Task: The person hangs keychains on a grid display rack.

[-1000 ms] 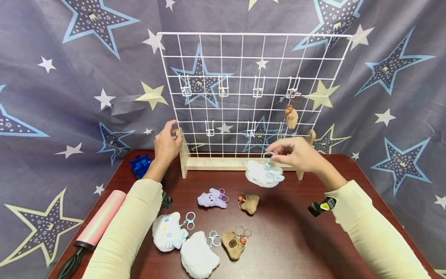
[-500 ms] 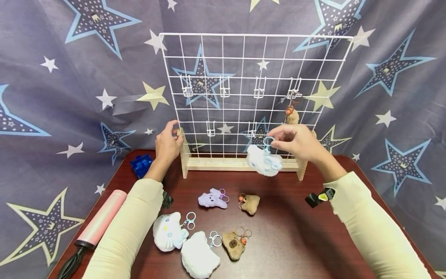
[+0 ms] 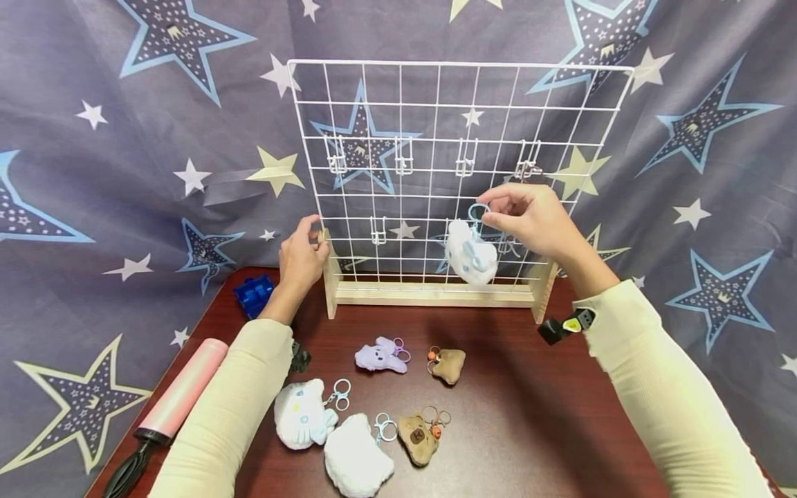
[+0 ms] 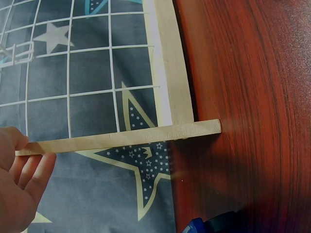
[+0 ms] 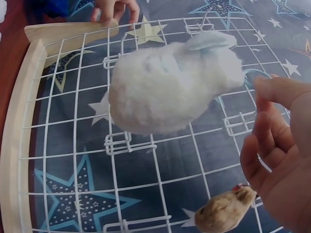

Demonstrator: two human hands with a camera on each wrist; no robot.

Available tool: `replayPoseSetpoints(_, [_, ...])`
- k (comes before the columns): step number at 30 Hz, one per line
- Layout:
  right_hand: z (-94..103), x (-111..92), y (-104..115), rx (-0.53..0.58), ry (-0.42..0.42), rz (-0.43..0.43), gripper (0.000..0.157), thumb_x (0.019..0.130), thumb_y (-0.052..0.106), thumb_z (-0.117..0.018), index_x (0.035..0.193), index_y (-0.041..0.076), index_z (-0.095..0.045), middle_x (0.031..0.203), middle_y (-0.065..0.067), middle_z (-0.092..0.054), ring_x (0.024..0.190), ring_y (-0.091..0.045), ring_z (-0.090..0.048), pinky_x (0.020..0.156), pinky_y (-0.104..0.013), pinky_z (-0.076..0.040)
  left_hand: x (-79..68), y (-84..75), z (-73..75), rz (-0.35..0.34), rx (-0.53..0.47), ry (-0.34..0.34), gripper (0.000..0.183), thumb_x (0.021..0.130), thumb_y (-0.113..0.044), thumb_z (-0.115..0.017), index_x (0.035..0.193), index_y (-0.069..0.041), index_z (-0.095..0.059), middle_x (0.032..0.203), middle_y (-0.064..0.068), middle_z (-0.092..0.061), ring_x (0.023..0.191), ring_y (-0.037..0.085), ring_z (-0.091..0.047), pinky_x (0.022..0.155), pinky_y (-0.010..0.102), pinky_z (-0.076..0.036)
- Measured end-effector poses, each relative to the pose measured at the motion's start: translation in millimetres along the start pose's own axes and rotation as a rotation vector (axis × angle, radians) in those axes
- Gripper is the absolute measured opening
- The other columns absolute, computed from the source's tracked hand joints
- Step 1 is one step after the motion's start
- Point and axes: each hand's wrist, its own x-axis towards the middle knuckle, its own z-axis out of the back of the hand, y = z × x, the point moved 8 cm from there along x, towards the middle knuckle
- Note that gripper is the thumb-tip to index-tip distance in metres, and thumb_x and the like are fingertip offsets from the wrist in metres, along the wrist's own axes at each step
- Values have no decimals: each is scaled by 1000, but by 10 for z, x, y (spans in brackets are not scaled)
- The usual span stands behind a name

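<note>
My right hand [image 3: 529, 216] pinches the light-blue ring [image 3: 478, 211] of a white plush keychain [image 3: 471, 257] with a pale-blue bow. The plush hangs in front of a white wire grid rack [image 3: 429, 296] on a wooden stand. Several white hooks [image 3: 464, 166] sit on the grid, above and left of that hand. At the rack's left side, my left hand [image 3: 301, 260] grips the upright wooden end piece [image 4: 121, 137] between thumb and fingers. A brown plush keychain [image 5: 225, 212] hangs on the rack; in the head view my right hand mostly covers it.
On the table lie a purple plush keychain [image 3: 381, 356], two brown ones [image 3: 450, 365], a white cat-faced one [image 3: 301, 415] and another white one [image 3: 358, 456]. A pink tube with a black end [image 3: 187, 387] and a blue plastic object [image 3: 254, 296] are at the left.
My right hand has risen with the white plush keychain from near the rack's base to the middle of the grid, now covering the hanging brown one. My left hand stays put.
</note>
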Motion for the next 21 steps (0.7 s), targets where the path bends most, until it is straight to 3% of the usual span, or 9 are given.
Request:
replayPoseSetpoints(11, [84, 210, 71, 11, -117, -33, 24, 87, 10, -78, 110, 6, -77, 72, 19, -65, 64, -1, -59, 61, -16, -45, -11, -6, 0, 18, 1, 17, 54, 89, -15, -67, 141, -22, -56, 122, 11, -75, 104, 29, -76, 99, 53, -51])
replayPoseSetpoints(21, [101, 333, 82, 10, -158, -119, 26, 89, 17, -77, 114, 11, -76, 74, 19, -67, 67, -1, -58, 60, -18, -43, -2, -1, 7, 8, 4, 11, 53, 89, -14, -67, 141, -21, -56, 121, 11, -75, 104, 30, -76, 98, 54, -51])
